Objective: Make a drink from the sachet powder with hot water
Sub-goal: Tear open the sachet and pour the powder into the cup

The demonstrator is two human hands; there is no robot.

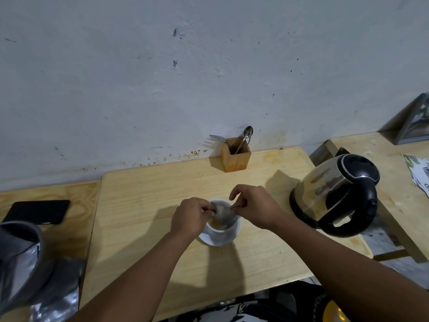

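Both hands over a white cup (220, 231) on a white saucer (228, 239), at the middle of a pale wooden tabletop (144, 205). Left hand (191, 214) pinching the left edge of a grey sachet (221, 212) between thumb and fingers; right hand (254, 205) pinching its right edge, index finger lifted and curled above. Sachet stretched between the two grips, tilted with its lower end dipping into the cup's mouth. Orange-yellow powder (217, 224) visible inside the cup, under the sachet. Cannot tell whether powder is falling at this instant.

To the right of the cup, apart from it, a steel electric kettle (334, 194) with black lid and handle, standing on its base near the tabletop's right edge. Against the wall, behind the cup, a small wooden holder (235, 156) with a fork (217, 137) and a spoon (247, 133) sticking up out of it. On a second wooden surface to the left, a dark phone (38, 211) lying flat, and in front of it crumpled silver foil bags (27, 266). At far right, another wooden surface with printed paper (417, 175) at its edge.
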